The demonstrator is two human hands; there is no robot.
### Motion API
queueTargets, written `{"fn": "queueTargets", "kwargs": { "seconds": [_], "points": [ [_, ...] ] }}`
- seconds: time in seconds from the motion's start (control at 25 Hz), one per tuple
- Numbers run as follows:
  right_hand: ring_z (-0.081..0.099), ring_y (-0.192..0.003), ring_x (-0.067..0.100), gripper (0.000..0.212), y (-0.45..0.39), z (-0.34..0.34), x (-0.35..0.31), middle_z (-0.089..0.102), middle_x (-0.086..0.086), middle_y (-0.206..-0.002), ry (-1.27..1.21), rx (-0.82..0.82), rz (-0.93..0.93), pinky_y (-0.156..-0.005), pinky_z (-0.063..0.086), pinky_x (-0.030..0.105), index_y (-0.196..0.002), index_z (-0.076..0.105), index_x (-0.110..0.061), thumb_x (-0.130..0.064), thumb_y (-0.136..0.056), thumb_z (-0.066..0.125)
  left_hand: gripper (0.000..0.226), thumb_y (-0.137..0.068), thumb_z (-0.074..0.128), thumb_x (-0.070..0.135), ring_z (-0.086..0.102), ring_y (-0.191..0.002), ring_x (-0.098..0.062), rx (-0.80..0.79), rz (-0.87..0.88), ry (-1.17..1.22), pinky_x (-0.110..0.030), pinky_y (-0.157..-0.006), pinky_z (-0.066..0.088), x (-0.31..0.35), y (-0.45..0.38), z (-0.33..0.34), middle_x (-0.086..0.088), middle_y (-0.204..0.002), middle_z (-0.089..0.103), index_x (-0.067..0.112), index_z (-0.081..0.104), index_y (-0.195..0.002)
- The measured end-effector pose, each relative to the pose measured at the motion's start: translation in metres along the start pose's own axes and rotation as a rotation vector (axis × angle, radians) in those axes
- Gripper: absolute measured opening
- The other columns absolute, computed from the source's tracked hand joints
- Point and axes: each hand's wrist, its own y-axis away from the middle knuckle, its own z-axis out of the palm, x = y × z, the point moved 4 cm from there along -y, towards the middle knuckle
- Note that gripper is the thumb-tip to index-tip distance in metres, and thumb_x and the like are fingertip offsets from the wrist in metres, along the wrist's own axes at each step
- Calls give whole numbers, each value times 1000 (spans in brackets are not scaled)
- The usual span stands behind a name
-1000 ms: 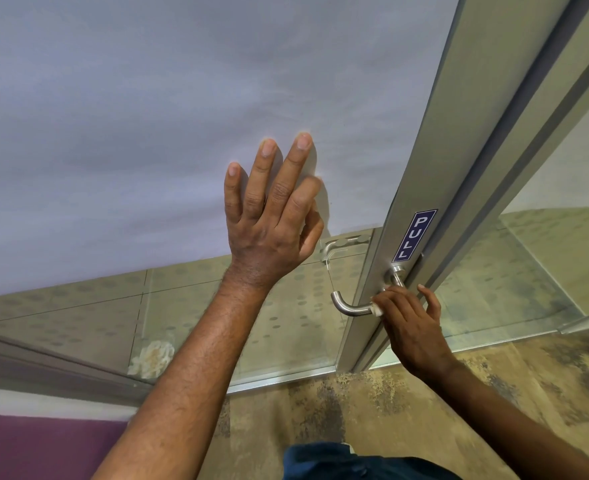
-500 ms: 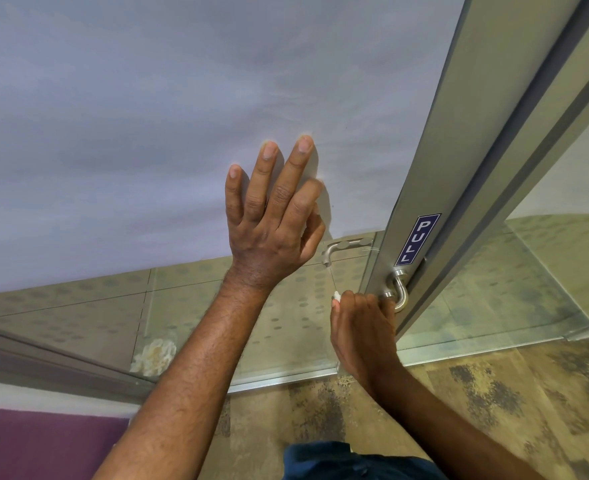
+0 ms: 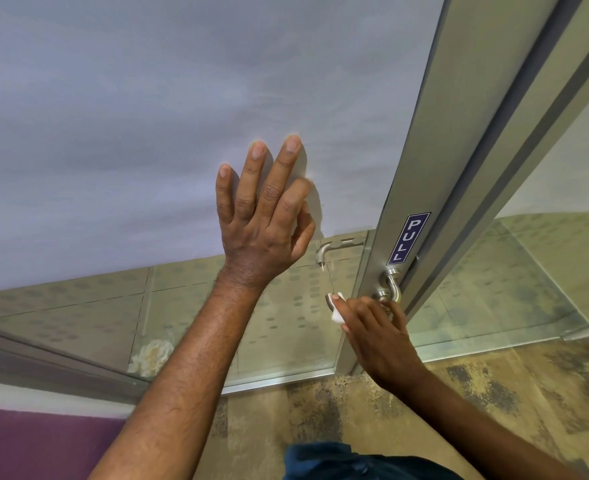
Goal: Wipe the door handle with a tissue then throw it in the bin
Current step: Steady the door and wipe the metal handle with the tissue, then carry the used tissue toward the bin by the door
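White tissue [image 3: 337, 316], folded small, sits pinched under my right hand [image 3: 378, 336], thumb on top and the other fingers curled round the door handle [image 3: 392, 289]. I hold the wad against the free end of the lever, at its left tip. A second ago my hand was at the right, close to where the lever meets the door frame [image 3: 421, 161]; half a second ago it had closed over the middle of the bar. Now it has slid all the way out, so the bend by the frame shows bare and shiny again. I judge that one full pass along the bar is finishing, and the wiping is well on.

My left hand [image 3: 262, 216] is spread flat against the frosted glass panel [image 3: 147, 98] to the left of the frame, fingers apart and holding nothing. It has not moved over that second; it steadies the door while I rub. Through the clear strip below the frosting I can see a second handle [image 3: 334, 247] on the far side of the glass.

Just above the handle is a blue PULL sign [image 3: 408, 239] on the frame. Mottled floor [image 3: 494, 393] lies near me at the bottom. No bin is in sight from here, so I will have to turn and look for it once I let go of the handle, keeping the tissue pinched.
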Motion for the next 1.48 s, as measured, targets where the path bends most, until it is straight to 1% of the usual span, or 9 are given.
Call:
{"fn": "queueTargets", "kwargs": {
  "seconds": [0.28,0.52,0.6,0.72,0.84,1.0,1.16,1.28,1.48],
  "points": [
    [48,-141,21,47,14,-6,42,54,-4,-144,-19,61,151,-117,22,51,-145,52,-26,-46,-109,28,29,-92,65,18,7,-167,-20,4,-5,-15,-48,-137,4,0,0,1,-1,-166,36,21,56,-119],
    [44,-142,28,44,13,0,42,51,5,-148,-90,125,283,-114,28,51,-141,56,-21,-41,-108,35,29,-91,63,17,9,-167,-21,4,5,-16,-48,-136,5,0,2,1,-1,-166,35,21,55,-119],
    [42,-137,30,45,17,-1,48,48,11,-146,-205,182,427,-108,36,48,-140,60,-20,-41,-106,39,30,-91,62,16,9,-167,-21,4,7,-9,-49,-137,5,0,2,2,-1,-166,35,21,55,-119],
    [46,-121,18,46,17,-4,48,49,12,-133,-507,289,649,-99,41,19,-135,64,-17,-45,-107,40,30,-92,60,16,10,-166,-22,-5,6,-15,-49,-137,5,-4,7,-3,-1,-167,34,20,55,-121],
    [59,-111,19,33,10,-6,46,59,8,-127,-753,375,875,-95,52,30,-132,67,-17,-29,-105,52,31,-93,60,17,9,-166,-23,-25,11,-3,-50,-136,4,-7,11,-5,-3,-167,35,19,55,-124],
    [71,-108,26,28,7,-3,60,76,13,-115,-1388,453,1185,-97,56,41,-127,70,-9,-15,-104,57,31,-95,58,15,6,-167,-23,-88,33,44,-50,-136,3,-2,8,4,-5,-166,38,17,56,-126],
    [74,-92,14,22,11,-6,37,78,5,-98,-1596,490,1298,-81,60,27,-109,75,-7,-3,-99,56,37,-94,57,15,10,-167,-28,-189,63,94,-50,-136,-2,-10,15,-9,-7,-168,39,16,60,-131],
    [69,-76,8,26,15,-3,7,68,9,-100,-1657,555,1344,-76,61,23,-120,66,1,3,-99,51,47,-93,56,17,23,-162,-34,-315,98,102,-54,-135,0,-18,35,-28,-8,-170,39,16,59,-140],
    [71,-109,18,39,4,20,-76,66,17,-133,-1712,516,1304,-94,60,29,-143,51,3,-3,-105,49,48,-92,56,20,26,-162,-33,-543,72,101,-63,-132,6,-63,112,-81,-10,-173,33,17,60,-141]
  ]
}}
